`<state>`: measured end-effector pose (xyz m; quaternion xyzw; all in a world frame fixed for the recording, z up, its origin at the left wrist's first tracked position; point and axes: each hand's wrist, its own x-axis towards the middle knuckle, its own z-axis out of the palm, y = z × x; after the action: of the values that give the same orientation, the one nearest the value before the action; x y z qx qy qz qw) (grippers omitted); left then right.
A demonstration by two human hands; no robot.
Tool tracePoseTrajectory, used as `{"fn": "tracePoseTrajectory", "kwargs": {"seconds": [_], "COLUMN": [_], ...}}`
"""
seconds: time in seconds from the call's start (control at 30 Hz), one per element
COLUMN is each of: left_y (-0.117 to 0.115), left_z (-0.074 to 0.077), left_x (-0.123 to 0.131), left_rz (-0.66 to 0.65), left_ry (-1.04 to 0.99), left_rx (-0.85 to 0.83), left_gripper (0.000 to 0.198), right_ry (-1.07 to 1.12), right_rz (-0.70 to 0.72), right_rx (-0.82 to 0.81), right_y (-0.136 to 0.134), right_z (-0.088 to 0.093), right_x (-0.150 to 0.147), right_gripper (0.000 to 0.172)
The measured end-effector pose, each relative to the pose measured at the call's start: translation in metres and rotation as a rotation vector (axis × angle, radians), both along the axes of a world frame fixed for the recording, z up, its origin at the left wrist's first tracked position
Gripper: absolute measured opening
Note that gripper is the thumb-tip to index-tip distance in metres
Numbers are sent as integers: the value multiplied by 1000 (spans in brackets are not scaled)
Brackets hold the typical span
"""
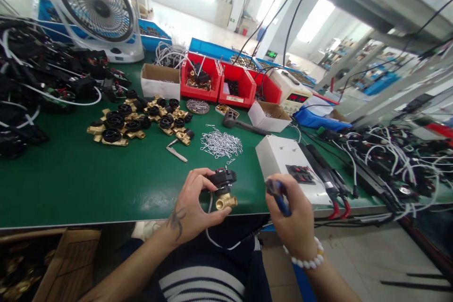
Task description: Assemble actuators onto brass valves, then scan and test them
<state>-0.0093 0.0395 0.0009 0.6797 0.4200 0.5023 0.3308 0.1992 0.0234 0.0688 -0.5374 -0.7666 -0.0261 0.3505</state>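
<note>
Near the front edge of the green table, my left hand (193,200) grips a brass valve with a black actuator (222,181) on top. Its thumb presses at the brass body, and the fingers lie along the black part. A cable hangs from the actuator over the table edge. To the right, my right hand (297,214) is closed around blue-handled pliers (282,200); their dark head points toward the valve, apart from it. Just beyond the valve lies a pile of small metal spring clips (220,143), with a bent metal tool (177,152) left of it.
Several brass valves (134,122) with black caps cover the table's left middle. Red bins (236,89), white boxes (161,86) and a hammer (246,125) stand or lie behind. A grey-white switch box (279,160) borders my right hand. Tangled cabled parts (392,155) fill the far right.
</note>
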Motion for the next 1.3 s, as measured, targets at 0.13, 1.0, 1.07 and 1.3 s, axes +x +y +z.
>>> {"fn": "tracePoseTrajectory", "kwargs": {"seconds": [0.13, 1.0, 1.07, 1.3], "left_y": [0, -1, -1, 0], "left_z": [1, 4, 6, 37], "left_x": [-1, 1, -2, -12], "left_rz": [-1, 11, 59, 163], "left_ry": [25, -31, -44, 123], "left_rx": [7, -37, -42, 229], "left_gripper": [34, 38, 40, 47], "right_ry": [-198, -167, -134, 0], "right_rz": [43, -43, -109, -147], "right_rx": [-99, -382, -381, -356], "right_y": [3, 4, 7, 11], "right_z": [-6, -20, -26, -40], "right_x": [-1, -15, -14, -9], "right_gripper": [25, 20, 21, 51]}}
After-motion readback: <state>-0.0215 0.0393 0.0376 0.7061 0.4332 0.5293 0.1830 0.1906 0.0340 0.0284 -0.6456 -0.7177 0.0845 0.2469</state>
